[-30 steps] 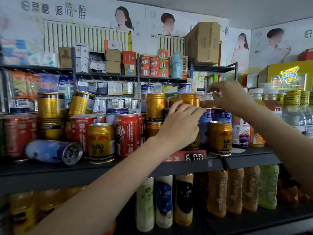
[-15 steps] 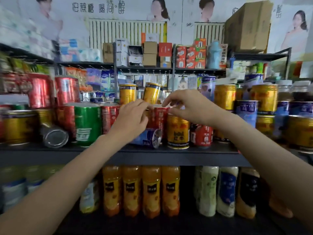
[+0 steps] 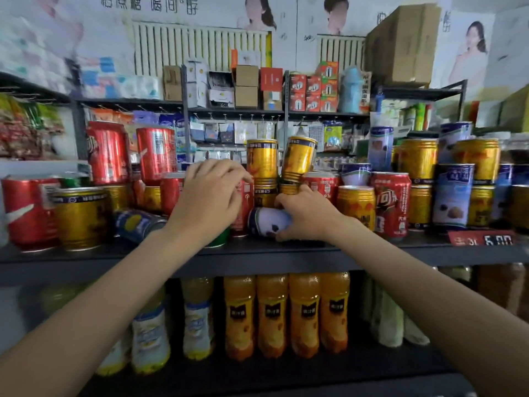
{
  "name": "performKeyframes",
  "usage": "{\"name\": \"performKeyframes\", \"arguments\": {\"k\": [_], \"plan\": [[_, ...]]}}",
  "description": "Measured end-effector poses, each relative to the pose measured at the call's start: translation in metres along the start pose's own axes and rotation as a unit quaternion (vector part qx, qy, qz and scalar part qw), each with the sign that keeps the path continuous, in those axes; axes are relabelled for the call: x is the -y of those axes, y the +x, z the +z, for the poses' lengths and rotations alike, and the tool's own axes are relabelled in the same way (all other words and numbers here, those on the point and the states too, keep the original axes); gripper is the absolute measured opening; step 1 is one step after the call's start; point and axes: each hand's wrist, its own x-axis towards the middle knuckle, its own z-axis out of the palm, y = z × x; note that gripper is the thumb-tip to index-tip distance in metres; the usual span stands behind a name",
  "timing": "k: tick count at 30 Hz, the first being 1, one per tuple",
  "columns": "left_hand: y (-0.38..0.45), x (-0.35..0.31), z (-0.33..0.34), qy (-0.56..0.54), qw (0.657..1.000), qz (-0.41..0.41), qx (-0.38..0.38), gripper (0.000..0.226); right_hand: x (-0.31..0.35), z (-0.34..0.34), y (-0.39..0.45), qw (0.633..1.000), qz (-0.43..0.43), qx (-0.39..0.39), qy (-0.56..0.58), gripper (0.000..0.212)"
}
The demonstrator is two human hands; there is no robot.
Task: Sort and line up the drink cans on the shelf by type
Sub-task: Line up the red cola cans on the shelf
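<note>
The sorting is in its early stage — the shelf (image 3: 257,255) carries red, gold, blue and green cans all mixed, some stacked two high, some on their sides. Both hands are at the centre of the shelf. The right hand (image 3: 307,214) has its fingers curled round a blue-and-white can (image 3: 267,222) lying on its side near the front edge, just at four o'clock from the left hand. The left hand (image 3: 210,200) is curled over the tops of the cans in front of it, beside a red can (image 3: 244,206); a green can (image 3: 219,239) peeks out beneath its wrist, and I cannot tell which of them, if either, it actually holds.

The step in hand looks like freeing the fallen blue can. The next move, I judge, calls for standing it up and carrying it toward three o'clock, where other blue cans (image 3: 453,196) stand among gold ones. Care is needed — at twelve o'clock from the right hand a tilted gold can (image 3: 299,159) leans on the stack beneath it and may topple if jostled. Another blue can (image 3: 137,224) lies on its side at nine o'clock.

On the shelf below stand orange juice bottles (image 3: 287,313) in a row, with paler bottles on either side.
</note>
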Motion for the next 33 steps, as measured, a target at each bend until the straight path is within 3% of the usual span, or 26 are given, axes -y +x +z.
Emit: {"name": "performKeyframes", "arguments": {"k": [3,7,12,16,19,24,29,33], "plan": [[0.008,0.015,-0.011,0.022,0.998,-0.050,0.030,0.034,-0.006,-0.009,-0.003,0.989,0.042,-0.045,0.135,0.066],[0.017,0.018,-0.018,-0.001,0.986,-0.101,0.131,0.033,-0.006,-0.034,0.000,0.928,0.073,-0.135,0.341,0.076],[0.025,0.019,-0.020,0.008,0.986,-0.101,0.132,0.029,0.011,-0.021,0.014,0.939,0.080,-0.102,0.318,0.091],[0.034,0.017,-0.015,0.017,0.984,-0.106,0.142,0.031,0.015,-0.007,0.028,0.943,0.098,-0.116,0.297,0.070],[0.039,0.011,-0.013,0.013,0.984,-0.095,0.147,0.033,0.012,-0.012,0.035,0.962,0.098,-0.099,0.233,0.069],[0.053,0.010,-0.010,-0.030,0.985,-0.075,0.154,0.033,-0.035,-0.059,0.048,0.937,0.156,-0.220,0.224,0.048],[0.065,0.006,-0.002,-0.061,0.975,-0.040,0.211,0.038,-0.069,-0.057,0.075,0.911,0.230,-0.104,0.327,0.068],[0.069,0.006,0.003,-0.049,0.978,-0.031,0.200,0.035,-0.071,-0.041,0.092,0.898,0.233,-0.072,0.366,0.046]]}}
